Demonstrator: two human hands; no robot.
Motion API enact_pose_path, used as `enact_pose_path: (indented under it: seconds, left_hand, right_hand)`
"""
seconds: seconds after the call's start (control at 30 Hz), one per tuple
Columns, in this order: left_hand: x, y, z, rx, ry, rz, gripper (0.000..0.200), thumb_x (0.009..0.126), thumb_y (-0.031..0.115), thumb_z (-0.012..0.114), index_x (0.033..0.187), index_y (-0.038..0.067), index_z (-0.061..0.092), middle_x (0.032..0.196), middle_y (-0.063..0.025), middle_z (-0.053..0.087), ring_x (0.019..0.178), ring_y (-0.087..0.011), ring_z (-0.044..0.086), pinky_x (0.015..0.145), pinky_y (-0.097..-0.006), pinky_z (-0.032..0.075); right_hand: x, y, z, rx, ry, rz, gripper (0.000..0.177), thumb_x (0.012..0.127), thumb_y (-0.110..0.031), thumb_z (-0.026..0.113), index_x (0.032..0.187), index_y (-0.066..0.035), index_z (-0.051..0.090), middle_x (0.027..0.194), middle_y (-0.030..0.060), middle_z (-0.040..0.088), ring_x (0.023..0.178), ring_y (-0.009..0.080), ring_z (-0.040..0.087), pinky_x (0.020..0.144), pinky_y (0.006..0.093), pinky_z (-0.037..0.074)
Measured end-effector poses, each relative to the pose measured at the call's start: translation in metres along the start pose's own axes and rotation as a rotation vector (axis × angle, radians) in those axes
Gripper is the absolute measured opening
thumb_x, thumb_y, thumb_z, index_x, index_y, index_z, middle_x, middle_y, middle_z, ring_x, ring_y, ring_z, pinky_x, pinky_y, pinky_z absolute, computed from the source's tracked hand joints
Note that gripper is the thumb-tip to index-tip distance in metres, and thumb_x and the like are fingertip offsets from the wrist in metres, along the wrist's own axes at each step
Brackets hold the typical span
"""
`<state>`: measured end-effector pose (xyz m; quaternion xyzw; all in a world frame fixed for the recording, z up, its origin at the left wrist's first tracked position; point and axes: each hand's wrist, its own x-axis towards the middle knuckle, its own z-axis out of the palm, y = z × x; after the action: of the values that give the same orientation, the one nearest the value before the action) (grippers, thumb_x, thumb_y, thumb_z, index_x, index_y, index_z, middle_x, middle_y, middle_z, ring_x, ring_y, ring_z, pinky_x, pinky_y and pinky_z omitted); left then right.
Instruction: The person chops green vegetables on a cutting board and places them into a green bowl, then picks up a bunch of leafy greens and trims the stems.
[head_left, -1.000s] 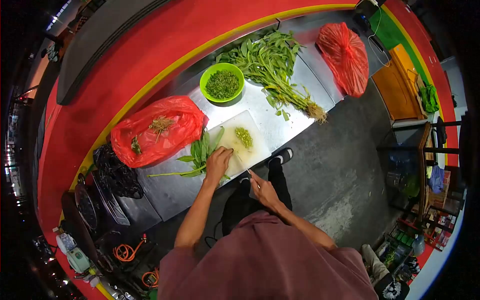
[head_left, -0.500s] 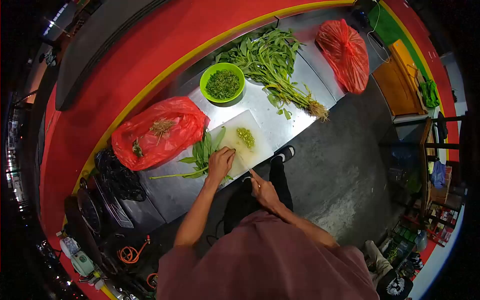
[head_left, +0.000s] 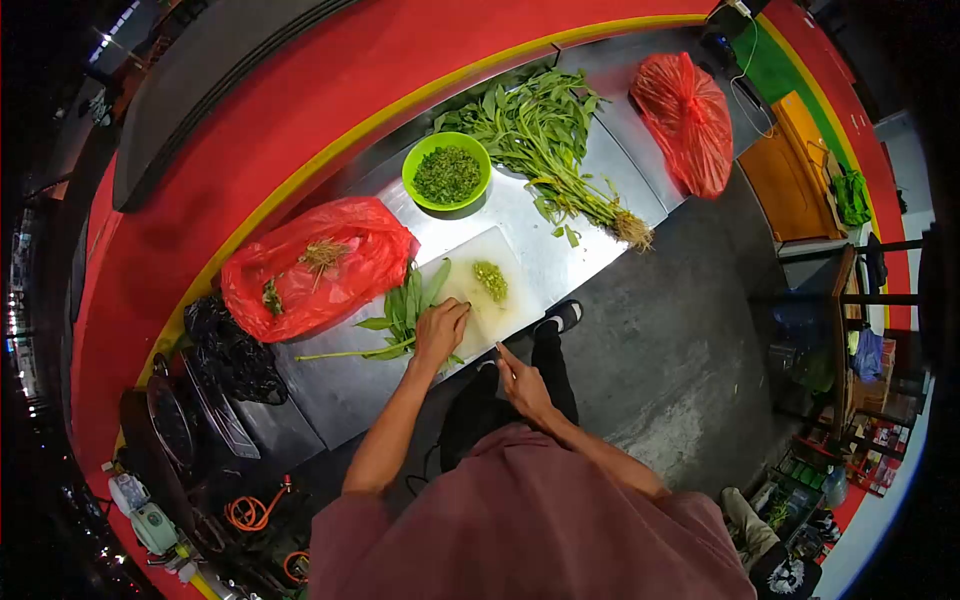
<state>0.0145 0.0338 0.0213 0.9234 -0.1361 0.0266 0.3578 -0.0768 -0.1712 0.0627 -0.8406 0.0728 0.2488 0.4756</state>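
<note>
A white cutting board (head_left: 515,312) lies on the steel counter with a small heap of chopped green stems (head_left: 490,281) on it. My left hand (head_left: 442,332) is at the board's left side, its fingers closed on a leafy green stem (head_left: 405,305) whose leaves and long stalk stick out to the left. Near the board's front edge my right hand (head_left: 523,387) grips a knife (head_left: 499,347); only a little of it shows, and its blade is hard to make out. Behind the board stands a lime-green bowl (head_left: 411,190) of finely chopped greens.
A bunch of leafy greens with roots (head_left: 560,165) lies on the counter at the back. An opened red plastic bag (head_left: 350,275) with root scraps on it sits to the left, beside a black bag (head_left: 235,350). Another tied red bag (head_left: 688,125) stands far right.
The knife blade, visible over the board earlier, now barely shows. My right hand has shifted slightly left. My left hand stays on the stem, and the whole view has tilted a little.
</note>
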Motion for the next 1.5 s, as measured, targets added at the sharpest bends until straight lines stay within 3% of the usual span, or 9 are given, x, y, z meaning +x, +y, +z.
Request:
enact_pose_path:
  seconds: [0.7,1.07,1.17,1.23,1.27,1.33,1.37,1.47,1.5]
  left_hand:
    - [-0.008,0.004,0.007,-0.016,0.026,-0.038,0.017,0.090,0.008,0.069,0.104,0.003,0.076,0.093,-0.0130,0.070,0.080,-0.0371,0.069,0.071,-0.0440,0.054]
    - [-0.008,0.006,0.009,-0.027,0.095,-0.028,0.017,0.088,0.008,0.071,0.103,0.003,0.077,0.090,-0.0130,0.070,0.077,-0.0380,0.069,0.070,-0.0452,0.054]
    - [-0.009,0.005,0.010,-0.070,0.077,-0.071,0.016,0.087,0.008,0.072,0.101,0.003,0.077,0.091,-0.0118,0.070,0.085,-0.0353,0.069,0.076,-0.0434,0.053]
    - [-0.009,0.002,0.010,0.018,0.042,-0.091,0.015,0.086,0.009,0.074,0.100,0.006,0.079,0.107,-0.0127,0.069,0.107,-0.0342,0.064,0.090,-0.0441,0.050]
    - [-0.010,0.002,0.011,0.020,0.042,-0.087,0.015,0.086,0.009,0.074,0.100,0.006,0.079,0.107,-0.0127,0.069,0.107,-0.0342,0.064,0.090,-0.0441,0.050]
    - [-0.011,0.005,0.013,0.095,0.108,-0.131,0.015,0.085,0.012,0.075,0.099,0.010,0.081,0.130,-0.0152,0.061,0.128,-0.0368,0.050,0.104,-0.0482,0.042]
    - [-0.012,-0.003,0.019,0.044,0.085,-0.183,0.017,0.085,0.014,0.077,0.101,0.014,0.082,0.144,-0.0174,0.051,0.138,-0.0400,0.041,0.110,-0.0543,0.035]
    - [-0.015,0.000,0.024,0.142,0.175,-0.213,0.018,0.086,0.016,0.076,0.103,0.016,0.083,0.145,-0.0210,0.051,0.139,-0.0402,0.040,0.110,-0.0538,0.035]
    - [-0.014,0.000,0.025,0.080,0.169,-0.262,0.019,0.084,0.016,0.078,0.102,0.020,0.083,0.151,-0.0179,0.046,0.146,-0.0394,0.031,0.114,-0.0570,0.029]
  right_hand:
    - [0.030,0.008,0.009,-0.065,-0.010,-0.054,0.045,0.107,-0.031,0.048,0.148,-0.015,0.054,0.102,0.0334,0.068,0.097,0.0527,0.065,0.086,0.0547,0.052]
    - [0.037,-0.010,-0.008,0.034,-0.067,-0.025,0.045,0.107,-0.032,0.050,0.143,-0.007,0.058,0.110,0.0338,0.067,0.109,0.0485,0.066,0.092,0.0468,0.053]
    - [0.028,0.001,0.000,0.086,-0.072,-0.011,0.046,0.107,-0.033,0.049,0.145,-0.007,0.056,0.116,0.0319,0.067,0.113,0.0464,0.066,0.095,0.0450,0.052]
    - [0.029,0.007,0.008,0.084,0.070,-0.146,0.045,0.108,-0.032,0.051,0.145,-0.007,0.057,0.072,0.0239,0.058,0.065,0.0228,0.058,0.069,0.0401,0.051]
    - [0.030,0.011,0.009,0.087,0.073,-0.148,0.045,0.108,-0.032,0.051,0.145,-0.007,0.057,0.072,0.0239,0.058,0.065,0.0228,0.058,0.069,0.0401,0.051]
    - [0.024,-0.004,0.001,0.053,-0.040,0.015,0.046,0.108,-0.033,0.048,0.146,-0.007,0.055,0.119,0.0297,0.068,0.113,0.0447,0.066,0.093,0.0446,0.053]
    - [0.024,-0.005,0.001,0.055,-0.039,0.014,0.046,0.108,-0.033,0.048,0.146,-0.007,0.055,0.119,0.0297,0.068,0.113,0.0447,0.066,0.093,0.0446,0.053]
    - [0.027,-0.005,-0.001,0.084,-0.032,-0.018,0.047,0.108,-0.033,0.049,0.146,-0.008,0.055,0.121,0.0301,0.067,0.114,0.0447,0.066,0.093,0.0445,0.053]
    - [0.026,-0.006,-0.003,0.081,-0.050,-0.001,0.047,0.108,-0.034,0.050,0.146,-0.008,0.055,0.121,0.0301,0.067,0.114,0.0447,0.066,0.093,0.0442,0.053]
